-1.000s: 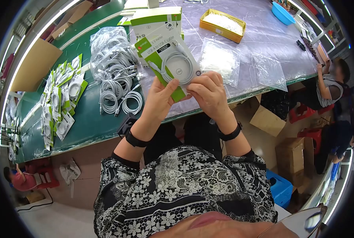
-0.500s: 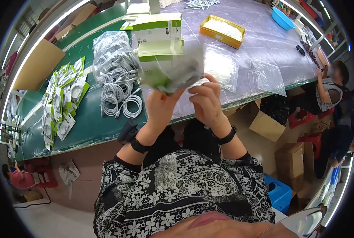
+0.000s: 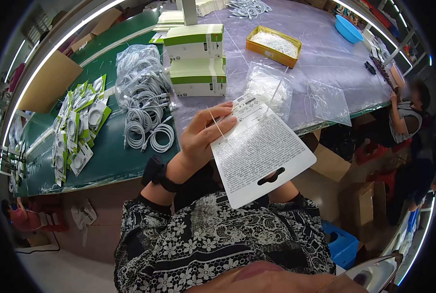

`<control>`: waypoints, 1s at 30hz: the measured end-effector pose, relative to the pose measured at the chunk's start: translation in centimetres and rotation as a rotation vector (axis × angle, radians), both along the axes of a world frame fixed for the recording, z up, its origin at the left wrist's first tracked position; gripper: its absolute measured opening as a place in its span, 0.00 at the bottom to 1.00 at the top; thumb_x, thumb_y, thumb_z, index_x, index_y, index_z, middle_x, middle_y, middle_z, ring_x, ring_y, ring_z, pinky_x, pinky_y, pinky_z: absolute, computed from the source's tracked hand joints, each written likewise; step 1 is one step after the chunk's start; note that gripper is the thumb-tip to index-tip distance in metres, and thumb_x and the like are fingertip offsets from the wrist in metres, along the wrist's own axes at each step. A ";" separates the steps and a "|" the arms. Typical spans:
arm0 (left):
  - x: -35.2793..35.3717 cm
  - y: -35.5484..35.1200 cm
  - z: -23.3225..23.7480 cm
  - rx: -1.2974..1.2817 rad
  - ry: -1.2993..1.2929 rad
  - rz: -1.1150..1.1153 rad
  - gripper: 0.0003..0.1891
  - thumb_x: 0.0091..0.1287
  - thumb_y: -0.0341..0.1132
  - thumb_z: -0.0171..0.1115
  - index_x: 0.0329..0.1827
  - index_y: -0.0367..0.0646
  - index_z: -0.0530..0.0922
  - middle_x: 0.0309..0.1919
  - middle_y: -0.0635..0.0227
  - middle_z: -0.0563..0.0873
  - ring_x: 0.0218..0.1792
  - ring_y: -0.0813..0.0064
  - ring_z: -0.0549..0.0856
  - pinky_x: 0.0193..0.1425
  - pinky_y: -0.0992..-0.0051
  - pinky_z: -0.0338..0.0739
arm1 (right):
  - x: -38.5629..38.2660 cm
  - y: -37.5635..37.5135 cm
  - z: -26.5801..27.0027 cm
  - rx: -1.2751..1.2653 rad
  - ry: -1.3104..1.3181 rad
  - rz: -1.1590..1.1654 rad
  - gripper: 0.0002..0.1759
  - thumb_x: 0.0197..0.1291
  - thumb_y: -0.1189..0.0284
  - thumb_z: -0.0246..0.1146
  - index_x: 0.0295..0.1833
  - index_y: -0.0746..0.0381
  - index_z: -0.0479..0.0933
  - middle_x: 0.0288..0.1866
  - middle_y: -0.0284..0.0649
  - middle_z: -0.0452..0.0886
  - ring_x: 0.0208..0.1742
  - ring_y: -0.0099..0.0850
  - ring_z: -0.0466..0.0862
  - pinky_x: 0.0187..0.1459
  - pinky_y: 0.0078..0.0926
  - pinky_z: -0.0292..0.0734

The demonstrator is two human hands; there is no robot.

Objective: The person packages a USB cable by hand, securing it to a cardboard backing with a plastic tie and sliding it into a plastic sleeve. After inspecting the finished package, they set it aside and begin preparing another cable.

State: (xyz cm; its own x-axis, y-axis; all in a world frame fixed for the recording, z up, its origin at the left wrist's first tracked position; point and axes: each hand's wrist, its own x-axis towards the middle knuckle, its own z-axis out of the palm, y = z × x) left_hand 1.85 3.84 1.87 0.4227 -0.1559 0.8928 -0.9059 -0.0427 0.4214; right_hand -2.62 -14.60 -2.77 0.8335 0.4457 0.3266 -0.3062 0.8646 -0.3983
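Observation:
My left hand (image 3: 201, 136) grips a white cardboard packaging card (image 3: 257, 151) by its left upper edge, fingers lying over the printed back. Dense small text covers this side, and a hanging slot is cut near the lower edge. Two thin white twist ties (image 3: 216, 122) stick out from the card, one beside my left fingers and one at its far edge. Behind the card my right hand is hidden; only the right forearm (image 3: 282, 192) shows below it. Further left lie coiled white cables (image 3: 144, 117), and beyond them a pile of carded cables (image 3: 78, 127).
Stacks of green-and-white cards (image 3: 198, 78) stand at the table's middle. A yellow tray (image 3: 274, 44) of white ties, a clear bag (image 3: 269, 90) of ties and a flat plastic bag (image 3: 329, 102) lie to the right. A blue basin (image 3: 349, 29) sits farther back. Another person (image 3: 407, 112) sits at right.
The card has turned from a blurred, raised position to show its printed back, lower and nearer to me. My right hand has moved from the card's edge to behind it.

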 end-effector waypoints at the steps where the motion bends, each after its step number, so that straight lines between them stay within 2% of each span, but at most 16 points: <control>1: 0.0 0.0 0.1 0.002 -0.001 -0.002 0.19 0.53 0.26 0.71 0.50 0.41 0.81 0.47 0.55 0.80 0.52 0.52 0.83 0.55 0.63 0.81 | -0.2 -0.1 0.1 -0.019 -0.008 0.019 0.32 0.66 0.65 0.58 0.71 0.62 0.57 0.68 0.46 0.65 0.64 0.35 0.72 0.58 0.30 0.77; 3: 0.0 0.1 0.4 0.012 -0.014 -0.010 0.20 0.52 0.25 0.72 0.50 0.42 0.81 0.47 0.55 0.80 0.52 0.51 0.83 0.55 0.63 0.81 | -0.4 0.0 0.5 -0.059 -0.020 0.056 0.35 0.68 0.53 0.53 0.73 0.57 0.54 0.71 0.49 0.61 0.68 0.39 0.69 0.61 0.32 0.77; 4: -0.1 0.1 0.5 0.016 -0.020 -0.015 0.20 0.51 0.25 0.72 0.50 0.42 0.81 0.47 0.55 0.80 0.53 0.51 0.83 0.56 0.62 0.81 | -0.6 -0.4 0.3 -0.058 -0.019 0.052 0.35 0.68 0.53 0.53 0.73 0.57 0.54 0.71 0.49 0.61 0.68 0.39 0.69 0.61 0.32 0.77; 12: -0.4 0.4 1.5 0.158 -0.145 -0.033 0.20 0.50 0.25 0.70 0.49 0.42 0.82 0.47 0.55 0.79 0.52 0.47 0.82 0.56 0.59 0.80 | -0.4 -0.7 -0.6 -0.295 -0.183 -0.179 0.30 0.66 0.59 0.56 0.68 0.59 0.59 0.65 0.49 0.66 0.63 0.37 0.72 0.58 0.30 0.77; 21: -0.2 0.3 2.2 0.191 -0.130 -0.042 0.20 0.49 0.26 0.71 0.48 0.42 0.82 0.47 0.55 0.80 0.54 0.49 0.82 0.57 0.58 0.80 | 0.6 -1.0 -1.9 -0.558 -0.364 -0.400 0.24 0.63 0.66 0.59 0.62 0.62 0.65 0.59 0.47 0.72 0.58 0.35 0.76 0.54 0.28 0.77; 25: -0.1 0.2 1.7 0.132 -0.066 -0.012 0.21 0.48 0.28 0.72 0.48 0.42 0.81 0.46 0.57 0.81 0.52 0.51 0.82 0.57 0.59 0.80 | 1.5 -0.8 -2.4 -0.666 -0.450 -0.498 0.22 0.62 0.69 0.60 0.60 0.63 0.68 0.57 0.47 0.74 0.56 0.35 0.77 0.52 0.27 0.77; 28: 0.0 0.3 1.7 0.216 -0.055 0.071 0.21 0.48 0.29 0.72 0.48 0.43 0.82 0.45 0.58 0.81 0.48 0.55 0.83 0.54 0.62 0.81 | 1.8 -0.8 -2.8 -0.754 -0.502 -0.578 0.20 0.61 0.71 0.61 0.58 0.64 0.70 0.55 0.47 0.76 0.54 0.34 0.78 0.51 0.26 0.77; 30: 0.4 0.4 1.4 0.247 -0.072 0.051 0.20 0.49 0.28 0.72 0.48 0.43 0.82 0.45 0.59 0.81 0.47 0.57 0.84 0.54 0.62 0.81 | 2.0 -1.1 -2.9 -0.819 -0.540 -0.638 0.19 0.61 0.73 0.62 0.56 0.65 0.71 0.53 0.46 0.77 0.53 0.34 0.79 0.50 0.26 0.77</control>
State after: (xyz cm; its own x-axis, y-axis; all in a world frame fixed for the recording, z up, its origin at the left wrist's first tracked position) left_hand 2.29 4.22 3.32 0.3726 -0.3531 0.8582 -0.9271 -0.1831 0.3271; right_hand -0.67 -15.72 -5.65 0.8227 0.2382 0.5162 0.4702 0.2253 -0.8533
